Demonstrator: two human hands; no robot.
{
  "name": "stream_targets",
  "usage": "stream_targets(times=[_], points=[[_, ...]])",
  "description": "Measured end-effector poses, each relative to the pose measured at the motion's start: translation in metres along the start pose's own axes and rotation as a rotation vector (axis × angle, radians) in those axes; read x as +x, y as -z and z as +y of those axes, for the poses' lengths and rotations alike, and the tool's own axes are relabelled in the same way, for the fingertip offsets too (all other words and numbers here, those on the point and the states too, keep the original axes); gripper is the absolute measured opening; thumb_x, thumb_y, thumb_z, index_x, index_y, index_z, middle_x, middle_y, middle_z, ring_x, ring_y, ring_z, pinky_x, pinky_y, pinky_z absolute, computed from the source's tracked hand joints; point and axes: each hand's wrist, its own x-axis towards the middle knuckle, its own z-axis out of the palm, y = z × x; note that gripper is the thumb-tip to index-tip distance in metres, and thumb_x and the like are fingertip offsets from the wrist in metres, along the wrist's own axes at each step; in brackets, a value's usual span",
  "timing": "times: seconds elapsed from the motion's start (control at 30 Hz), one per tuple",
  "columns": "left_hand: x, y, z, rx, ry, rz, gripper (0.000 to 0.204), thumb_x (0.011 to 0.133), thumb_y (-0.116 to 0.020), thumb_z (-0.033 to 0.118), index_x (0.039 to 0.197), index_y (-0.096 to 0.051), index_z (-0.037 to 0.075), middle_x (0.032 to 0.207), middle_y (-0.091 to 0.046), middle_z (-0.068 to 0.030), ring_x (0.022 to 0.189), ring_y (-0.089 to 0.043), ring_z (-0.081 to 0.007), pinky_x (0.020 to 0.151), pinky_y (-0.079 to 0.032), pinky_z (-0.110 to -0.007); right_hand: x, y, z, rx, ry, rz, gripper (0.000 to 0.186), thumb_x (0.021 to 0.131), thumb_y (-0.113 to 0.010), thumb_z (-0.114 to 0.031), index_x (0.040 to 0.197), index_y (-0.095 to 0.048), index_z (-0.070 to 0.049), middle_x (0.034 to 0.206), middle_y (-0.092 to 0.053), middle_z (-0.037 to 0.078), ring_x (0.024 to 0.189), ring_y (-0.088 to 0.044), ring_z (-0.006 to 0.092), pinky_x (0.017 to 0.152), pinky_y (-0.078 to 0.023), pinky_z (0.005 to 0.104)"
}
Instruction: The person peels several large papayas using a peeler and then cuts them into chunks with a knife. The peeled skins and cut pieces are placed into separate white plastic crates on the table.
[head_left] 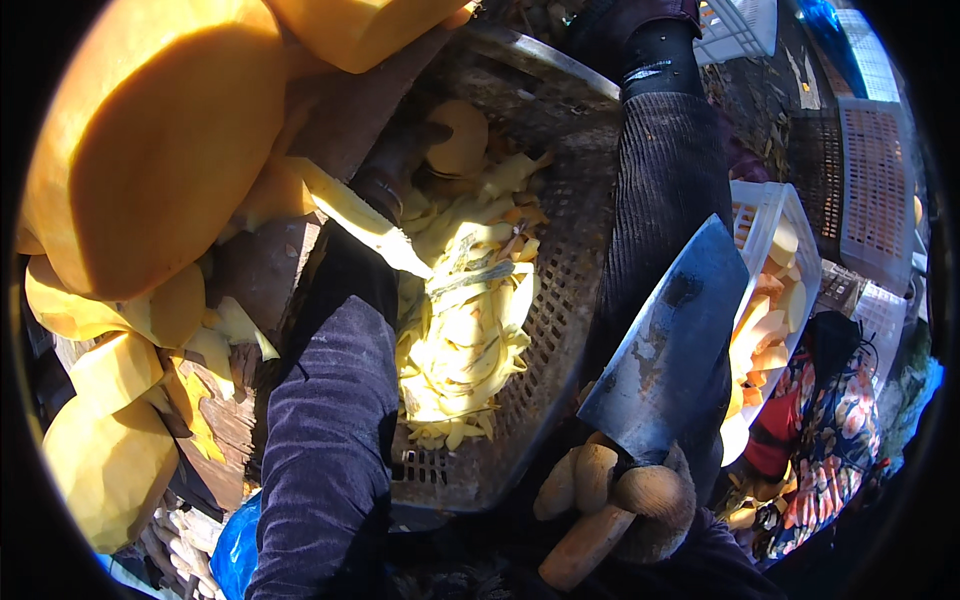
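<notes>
My right hand (620, 500), low and right of centre, is wrapped round the grip of a cleaver (665, 345). The wide, stained blade points up and away over my leg. My left arm reaches forward in a dark purple sleeve. In deep shade at its end is my left hand (395, 165), near a round pale-orange slice (460, 138); its fingers are too dark to make out. Yellow peelings (465, 330) are heaped in a dark plastic crate (560, 230) between my arms. A pale strip of peel (365, 220) slants across my left wrist. Large peeled pumpkin pieces (175, 160) lie at the left.
Smaller peeled chunks (110, 465) rest on a worn wooden board (225, 430) at the left. A white crate (795, 215) at the right holds orange pieces. Beside it is another person in floral clothing (830, 440). More pale crates (875, 180) stand at the far right.
</notes>
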Motion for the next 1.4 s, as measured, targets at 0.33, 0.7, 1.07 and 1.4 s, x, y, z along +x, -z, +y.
stream_targets(times=[0.33, 0.7, 1.07, 1.4], points=[[-0.004, -0.001, 0.015, -0.334, 0.134, -0.037, 0.042, 0.090, -0.060, 0.025, 0.126, -0.059, 0.003, 0.118, -0.065, -0.0163, 0.115, -0.060, -0.0314, 0.099, -0.047, -0.049, 0.028, -0.022, -0.006, -0.048, 0.141, -0.090, 0.048, 0.102, -0.049, -0.040, 0.085, -0.064, 0.002, 0.082, -0.069, 0.013, 0.069, -0.063, 0.0242, 0.074, -0.053, 0.0354], [-0.159, 0.084, 0.084, -1.092, 0.468, -0.293, 0.047, 0.090, -0.062, 0.027, 0.128, -0.057, 0.001, 0.119, -0.065, -0.0152, 0.118, -0.058, -0.0312, 0.105, -0.044, -0.051, 0.010, -0.037, -0.015, 0.085, -0.289, 0.586, 0.037, 0.083, -0.073, -0.010, 0.114, -0.056, -0.001, 0.079, -0.067, 0.010, 0.063, -0.067, 0.0207, 0.059, -0.056, 0.0340], [-0.308, 0.120, 0.178, -0.766, -0.026, -0.569, 0.035, 0.094, -0.061, 0.018, 0.124, -0.056, 0.001, 0.120, -0.060, -0.0149, 0.113, -0.060, -0.0270, 0.099, -0.050, -0.041, -0.144, -0.044, -0.059, -0.249, 0.358, 0.726, 0.023, 0.085, -0.067, -0.018, 0.099, -0.060, 0.000, 0.067, -0.062, 0.006, 0.056, -0.060, 0.0151, 0.053, -0.048, 0.0276], [-0.424, -0.054, 0.189, -0.039, -0.166, -0.625, 0.064, 0.079, -0.073, 0.029, 0.130, -0.052, -0.004, 0.118, -0.063, -0.0240, 0.104, -0.066, -0.0319, 0.090, -0.053, -0.037, -0.248, 0.086, 0.039, -0.903, 0.200, 1.183, 0.039, 0.089, -0.063, -0.038, 0.112, -0.063, -0.006, 0.080, -0.068, 0.017, 0.080, -0.068, 0.0340, 0.076, -0.052, 0.0432]])
